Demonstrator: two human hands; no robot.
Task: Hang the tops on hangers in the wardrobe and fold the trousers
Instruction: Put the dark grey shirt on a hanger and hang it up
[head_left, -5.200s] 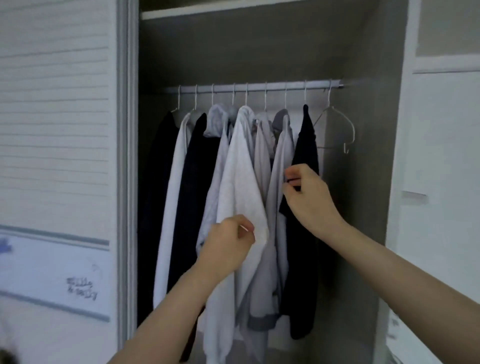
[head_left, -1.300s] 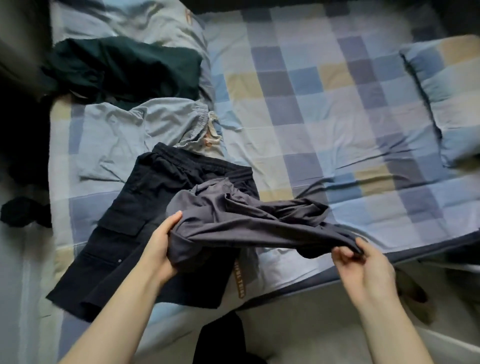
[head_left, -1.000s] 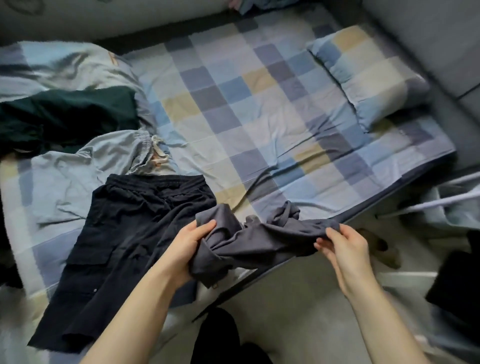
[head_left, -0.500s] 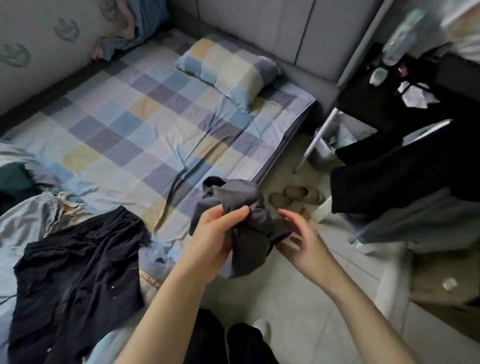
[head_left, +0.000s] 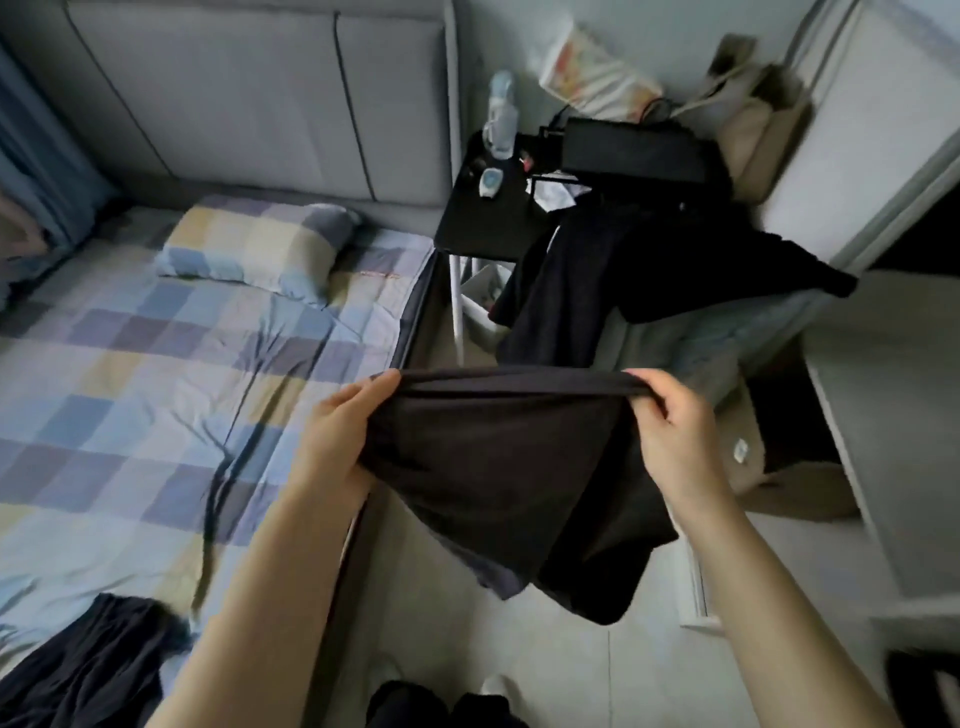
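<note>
Above the floor beside the bed, in the head view, a dark grey garment (head_left: 498, 457) hung stretched between both hands, its top edge pulled taut and the rest drooping toward the tiles. The left hand (head_left: 337, 436) gripped the left end of that edge with curled fingers; the right hand (head_left: 675, 431) clutched the right end, fingers folded over the fabric. Left of them lay the bed (head_left: 130, 405) with a checked sheet and matching pillow (head_left: 254, 244) at the far end. Black trousers (head_left: 88, 670) rested on the near left corner. Far right, a black side table (head_left: 493, 218) stood beside dark clothes (head_left: 639, 270) heaped nearby.
</note>
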